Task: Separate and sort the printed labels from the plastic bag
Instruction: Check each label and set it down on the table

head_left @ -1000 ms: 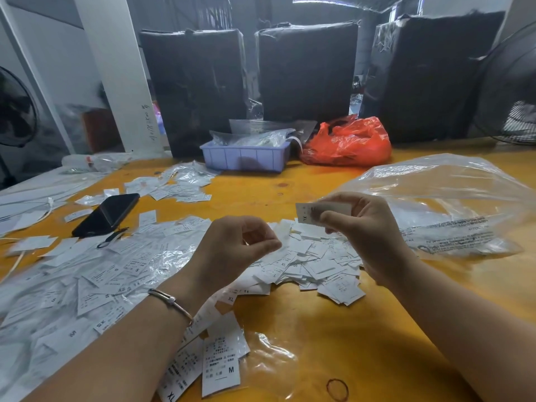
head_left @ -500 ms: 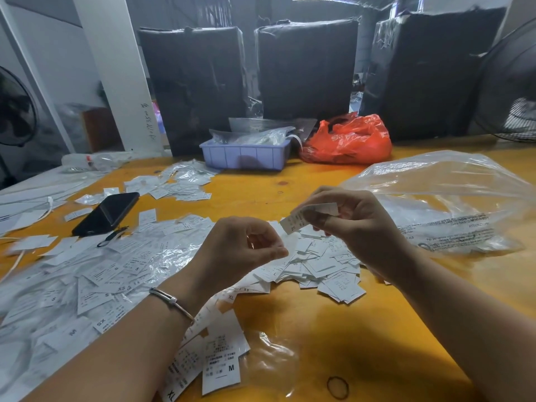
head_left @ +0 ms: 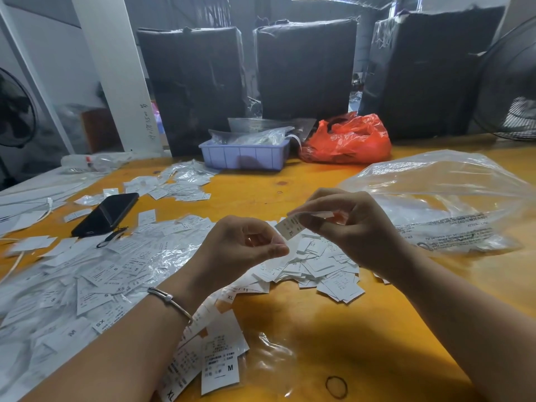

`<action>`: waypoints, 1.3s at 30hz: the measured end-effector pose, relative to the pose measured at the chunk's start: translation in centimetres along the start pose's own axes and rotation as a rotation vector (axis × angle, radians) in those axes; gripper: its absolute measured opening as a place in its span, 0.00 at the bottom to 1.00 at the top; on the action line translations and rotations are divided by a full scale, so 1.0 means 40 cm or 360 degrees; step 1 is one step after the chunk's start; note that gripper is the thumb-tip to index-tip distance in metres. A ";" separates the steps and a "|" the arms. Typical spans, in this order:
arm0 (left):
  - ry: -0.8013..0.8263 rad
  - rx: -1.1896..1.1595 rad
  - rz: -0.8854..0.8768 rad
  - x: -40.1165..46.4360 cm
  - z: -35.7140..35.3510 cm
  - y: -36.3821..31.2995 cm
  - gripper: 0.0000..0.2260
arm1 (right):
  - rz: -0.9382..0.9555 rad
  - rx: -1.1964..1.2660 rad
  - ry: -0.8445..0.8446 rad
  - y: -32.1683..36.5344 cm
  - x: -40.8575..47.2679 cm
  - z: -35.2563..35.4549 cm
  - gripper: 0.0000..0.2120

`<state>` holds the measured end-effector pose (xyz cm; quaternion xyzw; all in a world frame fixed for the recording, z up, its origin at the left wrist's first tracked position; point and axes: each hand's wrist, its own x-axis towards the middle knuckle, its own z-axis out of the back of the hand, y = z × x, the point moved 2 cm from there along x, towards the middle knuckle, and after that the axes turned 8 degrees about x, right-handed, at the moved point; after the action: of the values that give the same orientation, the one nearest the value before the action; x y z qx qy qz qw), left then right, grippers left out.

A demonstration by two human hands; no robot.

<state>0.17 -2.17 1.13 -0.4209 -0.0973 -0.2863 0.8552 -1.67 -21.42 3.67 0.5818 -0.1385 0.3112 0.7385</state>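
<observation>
My right hand (head_left: 356,227) pinches a small white label marked XL (head_left: 288,227) above the orange table (head_left: 333,329), along with a bit of clear film. My left hand (head_left: 240,248) hovers just left of it, fingers curled and thumb tip against forefinger; nothing shows in that pinch. Under both hands lies a heap of loose labels (head_left: 327,265). A wider spread of labels and clear sleeves (head_left: 87,274) covers the left side. Labels marked M and XL (head_left: 220,364) lie near the front edge. The large clear plastic bag (head_left: 435,195) lies at the right.
A black phone (head_left: 107,213) lies among the labels at the left. At the back stand a blue tray (head_left: 243,159) holding bags, a red plastic bag (head_left: 348,140) and black wrapped bundles (head_left: 304,68). A rubber band (head_left: 336,387) lies near the front. A fan (head_left: 510,82) stands far right.
The label in my right hand has tilted from level to slanting down towards my left hand. Both hands have stayed almost in place.
</observation>
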 end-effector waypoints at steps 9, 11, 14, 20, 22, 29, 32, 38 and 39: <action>0.0041 0.0026 -0.0025 0.001 -0.003 0.005 0.10 | 0.0073 -0.0352 0.0091 -0.010 -0.002 0.001 0.09; 0.0056 0.0042 -0.0035 0.002 -0.005 0.008 0.13 | 0.0064 -0.0406 0.0157 -0.013 -0.003 -0.007 0.08; 0.0070 0.0077 -0.0029 0.004 -0.006 0.009 0.13 | 0.0026 -0.0448 0.0224 -0.018 -0.004 -0.013 0.09; 0.0102 0.0018 0.0120 0.006 -0.003 0.006 0.12 | 0.0007 -0.0204 -0.0151 -0.017 0.005 0.019 0.05; 0.0106 -0.0021 0.0160 0.004 0.000 0.003 0.12 | 0.0008 -0.0155 -0.0174 -0.016 0.005 0.018 0.03; 0.0134 -0.0101 0.0213 0.002 -0.006 0.000 0.12 | 0.0036 -0.0147 -0.0083 -0.021 -0.002 -0.011 0.04; 0.0133 -0.0114 0.0202 0.003 -0.008 -0.001 0.13 | 0.0007 -0.0176 -0.0066 -0.020 -0.004 -0.022 0.07; 0.0022 -0.0095 0.0206 0.004 -0.001 -0.001 0.11 | -0.0027 -0.0250 -0.0177 -0.018 0.000 -0.004 0.06; 0.0019 -0.0094 0.0205 0.003 -0.002 -0.002 0.12 | -0.0020 -0.0269 -0.0165 -0.019 0.001 -0.009 0.06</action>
<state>0.23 -2.32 1.19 -0.4497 -0.0565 -0.2359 0.8596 -1.25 -21.18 3.01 0.5337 -0.1988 0.2632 0.7787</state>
